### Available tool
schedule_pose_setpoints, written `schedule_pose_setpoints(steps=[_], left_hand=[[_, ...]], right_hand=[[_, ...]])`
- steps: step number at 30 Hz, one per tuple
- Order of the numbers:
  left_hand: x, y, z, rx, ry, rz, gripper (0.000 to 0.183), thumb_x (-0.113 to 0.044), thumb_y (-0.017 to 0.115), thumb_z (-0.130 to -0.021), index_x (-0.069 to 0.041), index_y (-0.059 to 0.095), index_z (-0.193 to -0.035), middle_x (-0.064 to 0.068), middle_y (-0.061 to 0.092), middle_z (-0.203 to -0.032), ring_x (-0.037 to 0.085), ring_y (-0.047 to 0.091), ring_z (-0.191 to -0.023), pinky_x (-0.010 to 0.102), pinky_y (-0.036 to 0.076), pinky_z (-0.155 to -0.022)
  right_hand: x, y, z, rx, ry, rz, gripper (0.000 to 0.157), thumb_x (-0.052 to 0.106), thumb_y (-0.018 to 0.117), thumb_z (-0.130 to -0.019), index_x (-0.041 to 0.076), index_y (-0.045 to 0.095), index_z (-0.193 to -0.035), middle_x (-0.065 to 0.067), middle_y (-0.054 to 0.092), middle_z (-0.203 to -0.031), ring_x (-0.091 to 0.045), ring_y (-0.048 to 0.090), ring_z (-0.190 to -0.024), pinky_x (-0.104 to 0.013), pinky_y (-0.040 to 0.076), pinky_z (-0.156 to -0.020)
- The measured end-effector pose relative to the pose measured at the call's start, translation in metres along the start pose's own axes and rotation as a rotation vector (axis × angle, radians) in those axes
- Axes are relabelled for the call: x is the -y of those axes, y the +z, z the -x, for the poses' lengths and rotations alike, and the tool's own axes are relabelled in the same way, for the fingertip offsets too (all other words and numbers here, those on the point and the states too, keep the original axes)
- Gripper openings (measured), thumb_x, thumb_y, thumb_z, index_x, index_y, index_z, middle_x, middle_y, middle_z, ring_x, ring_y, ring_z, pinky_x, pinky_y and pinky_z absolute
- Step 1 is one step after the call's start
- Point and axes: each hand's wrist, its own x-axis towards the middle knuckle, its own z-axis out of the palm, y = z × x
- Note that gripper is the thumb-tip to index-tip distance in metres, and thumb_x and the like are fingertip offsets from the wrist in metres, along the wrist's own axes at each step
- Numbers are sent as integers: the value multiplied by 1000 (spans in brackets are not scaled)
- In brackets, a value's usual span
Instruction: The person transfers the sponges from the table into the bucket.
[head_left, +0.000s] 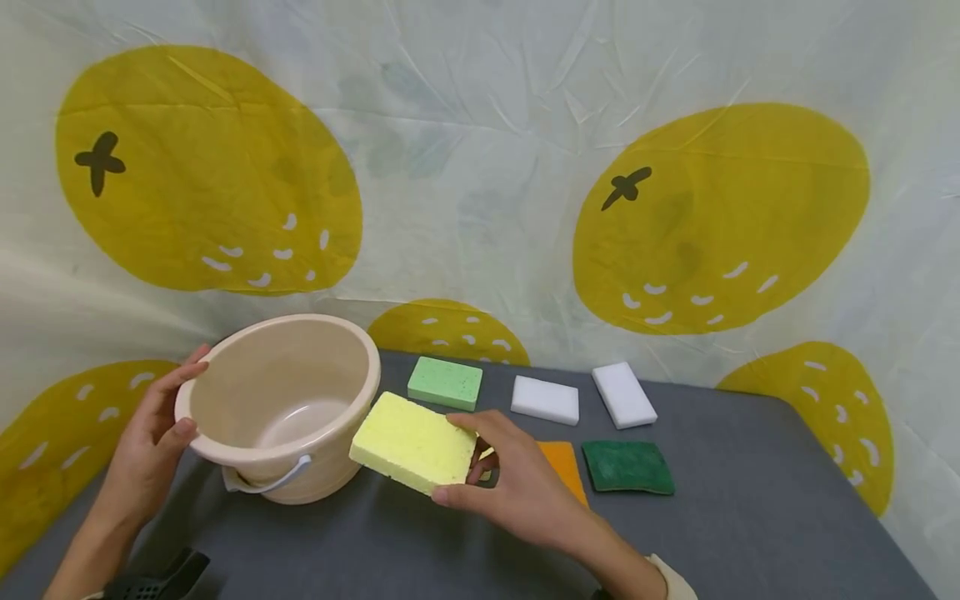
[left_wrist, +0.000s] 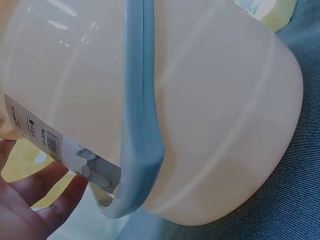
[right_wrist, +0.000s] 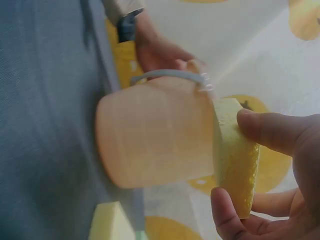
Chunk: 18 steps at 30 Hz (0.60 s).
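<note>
My left hand grips the rim of a beige plastic bucket, thumb on the near side of the rim. The bucket's pale blue-grey handle hangs down its side, and a printed label shows on the wall in the left wrist view. Between thumb and fingertips my right hand pinches a light yellow sponge, a thick rectangular block. It is raised above the table, just right of the bucket, close to the rim. The right wrist view shows the sponge's narrow edge between the fingers.
Behind the right hand lie a green sponge, two white sponges, a dark green pad and a partly hidden orange one. Another yellow sponge is on the grey table. A fruit-print cloth hangs behind.
</note>
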Motion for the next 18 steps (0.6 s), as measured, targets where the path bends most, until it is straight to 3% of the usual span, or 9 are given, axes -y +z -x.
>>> schedule_pose_setpoints(steps=[10,18], left_hand=[[-1,1,1,-5,-1,5,50,2,43,-91,9,22,-135,14,11,-147,24,14,-131,20,33,-94],[-2,3,2,-20,-16,-10,51,0,45,-90,9,22,-135,14,11,-147,24,13,-131,20,32,-95]], right_hand=[[22,-4,-22,-7,-34,-9,61,34,75,-70,23,48,-124,7,49,-111,-14,55,-73,-24,49,-68],[37,-7,-43,19,-56,24,66,39,74,-70,19,46,-127,6,48,-111,-15,54,-76,-24,49,-68]])
